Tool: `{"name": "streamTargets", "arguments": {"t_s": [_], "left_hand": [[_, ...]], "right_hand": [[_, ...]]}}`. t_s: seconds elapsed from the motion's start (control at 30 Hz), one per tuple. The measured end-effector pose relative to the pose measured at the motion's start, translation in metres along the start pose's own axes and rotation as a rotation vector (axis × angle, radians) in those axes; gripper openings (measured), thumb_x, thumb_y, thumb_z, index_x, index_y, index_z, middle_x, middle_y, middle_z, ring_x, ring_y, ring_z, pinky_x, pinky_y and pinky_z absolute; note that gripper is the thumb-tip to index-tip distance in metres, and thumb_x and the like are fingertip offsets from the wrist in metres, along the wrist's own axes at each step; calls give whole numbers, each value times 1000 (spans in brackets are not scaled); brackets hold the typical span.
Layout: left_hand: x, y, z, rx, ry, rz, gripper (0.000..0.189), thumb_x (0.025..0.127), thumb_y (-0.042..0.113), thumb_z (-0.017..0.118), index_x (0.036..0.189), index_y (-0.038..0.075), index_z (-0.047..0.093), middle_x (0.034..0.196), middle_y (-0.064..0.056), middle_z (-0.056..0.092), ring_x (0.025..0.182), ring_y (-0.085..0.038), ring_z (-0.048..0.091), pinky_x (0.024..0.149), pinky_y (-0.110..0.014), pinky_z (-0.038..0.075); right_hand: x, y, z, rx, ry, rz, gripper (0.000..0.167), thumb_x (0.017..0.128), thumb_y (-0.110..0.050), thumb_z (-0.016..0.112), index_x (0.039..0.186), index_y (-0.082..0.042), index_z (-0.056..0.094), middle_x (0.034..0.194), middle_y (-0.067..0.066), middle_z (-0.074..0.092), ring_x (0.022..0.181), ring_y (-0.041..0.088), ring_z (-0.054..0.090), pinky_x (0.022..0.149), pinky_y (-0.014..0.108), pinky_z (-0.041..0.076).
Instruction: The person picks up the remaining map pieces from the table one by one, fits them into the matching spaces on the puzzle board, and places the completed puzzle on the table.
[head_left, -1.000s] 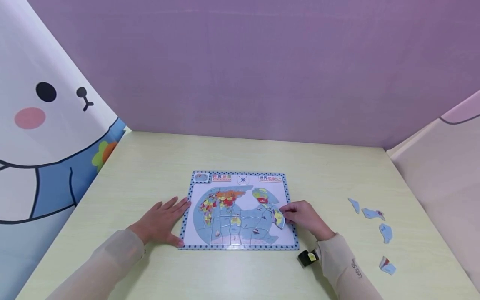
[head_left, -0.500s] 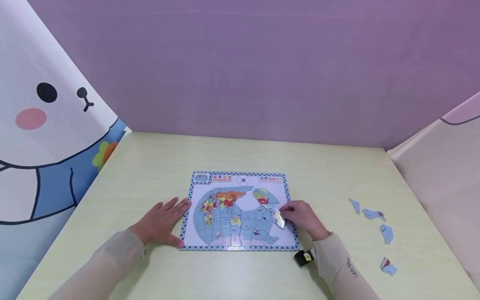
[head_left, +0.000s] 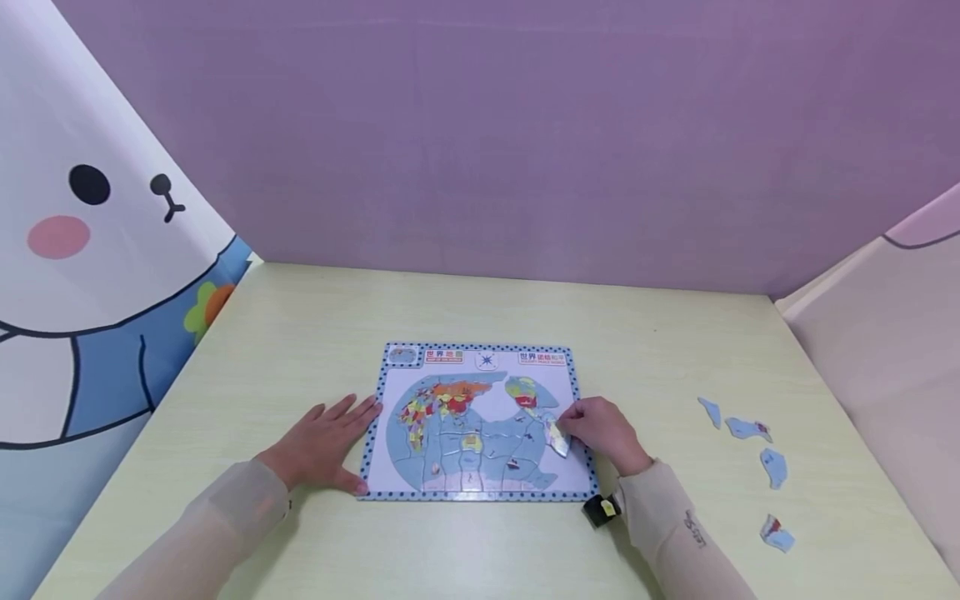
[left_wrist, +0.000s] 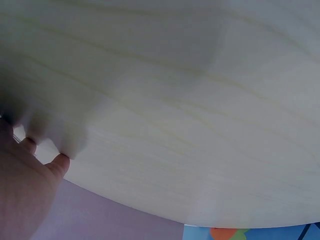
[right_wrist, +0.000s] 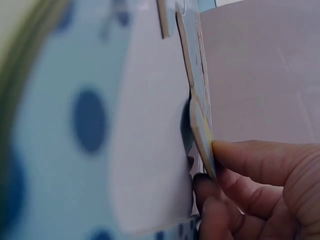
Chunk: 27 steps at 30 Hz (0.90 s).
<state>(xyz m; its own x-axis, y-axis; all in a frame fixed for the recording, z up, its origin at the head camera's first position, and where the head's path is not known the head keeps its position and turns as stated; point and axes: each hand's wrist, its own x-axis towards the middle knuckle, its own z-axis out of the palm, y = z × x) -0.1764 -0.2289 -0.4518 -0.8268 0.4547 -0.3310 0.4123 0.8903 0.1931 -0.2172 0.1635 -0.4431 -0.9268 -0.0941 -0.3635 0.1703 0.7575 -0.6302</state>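
A world map jigsaw board [head_left: 480, 495] with a dotted blue border lies on the table, most of its map pieces fitted. At its right side my right hand [head_left: 603, 432] pinches a jigsaw piece [head_left: 557, 438] between thumb and fingers. The right wrist view shows that piece [right_wrist: 201, 131] tilted, one edge raised off the board and the other against the fitted pieces. My left hand [head_left: 324, 446] is spread flat at the board's left edge, fingertips and thumb on the border. In the left wrist view only part of the left hand [left_wrist: 30, 180] shows.
Several loose jigsaw pieces lie right of the board, among them a narrow one [head_left: 709, 412] and one with a red patch [head_left: 776, 533]. A black wrist camera [head_left: 602, 510] sits under the right sleeve. A purple backdrop [head_left: 510, 150] rises behind the table [head_left: 315, 308].
My right hand and forearm have shifted slightly left. The pinched piece has tipped, its face now catching more light. The left hand and the board have stayed put.
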Motion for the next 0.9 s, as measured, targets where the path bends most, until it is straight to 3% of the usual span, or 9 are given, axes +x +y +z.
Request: {"name": "streamTargets", "arguments": {"t_s": [0.53, 0.73, 0.9], "left_hand": [[2, 1, -1, -21, -11, 0, 110, 68, 63, 74, 149, 3, 30, 154, -16, 28, 140, -43, 20, 106, -66, 21], [2, 0, -1, -15, -22, -4, 110, 68, 63, 74, 148, 3, 30, 154, -16, 28, 140, -43, 20, 106, -66, 21], [2, -1, -1, -36, -18, -1, 109, 68, 60, 76, 148, 2, 30, 154, -17, 27, 140, -44, 19, 105, -67, 20]], "right_hand": [[-1, -5, 2, -105, 31, 9, 10, 87, -14, 68, 85, -4, 70, 76, 3, 62, 68, 17, 54, 61, 28, 42], [-2, -5, 2, -145, 31, -7, 14, 84, -10, 71, 95, -2, 74, 85, 3, 67, 75, 17, 57, 69, 33, 48], [-2, -5, 4, -155, 16, -21, 26, 82, -10, 73, 107, -5, 72, 88, 3, 65, 77, 17, 55, 68, 32, 45]]}}
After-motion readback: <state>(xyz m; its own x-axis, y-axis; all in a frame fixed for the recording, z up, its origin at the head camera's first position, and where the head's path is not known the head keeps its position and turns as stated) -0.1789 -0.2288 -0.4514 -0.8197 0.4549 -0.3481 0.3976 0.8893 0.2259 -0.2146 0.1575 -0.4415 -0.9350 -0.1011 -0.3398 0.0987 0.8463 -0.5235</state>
